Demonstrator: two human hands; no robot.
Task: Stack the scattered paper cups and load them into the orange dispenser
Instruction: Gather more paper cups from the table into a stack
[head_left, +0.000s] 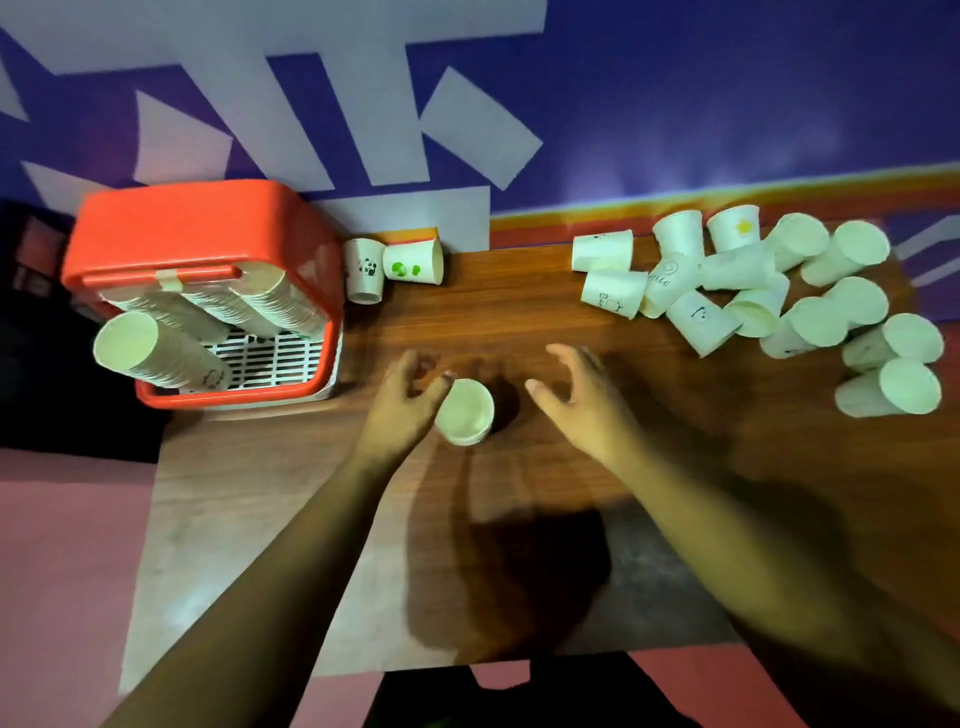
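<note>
One white paper cup (464, 411) stands mouth-up on the table (519, 312); left hand (405, 402) touches its side, grip unclear; right hand (582, 400) spread, empty.

On the wooden table (519, 322) a single cup (465, 410) stands near the middle, the left hand (405, 405) just beside it with its thumb against the cup's side and its fingers loosely curled. The right hand (582, 400) hangs spread and empty to the right, apart from the cup. A heap of cups (753, 296) lies tumbled at the far right, and at the far left the orange dispenser (208, 223) holds stacks of cups (249, 301), with a panda cup (363, 270) and a green-marked cup (413, 265) just beside it.
</note>
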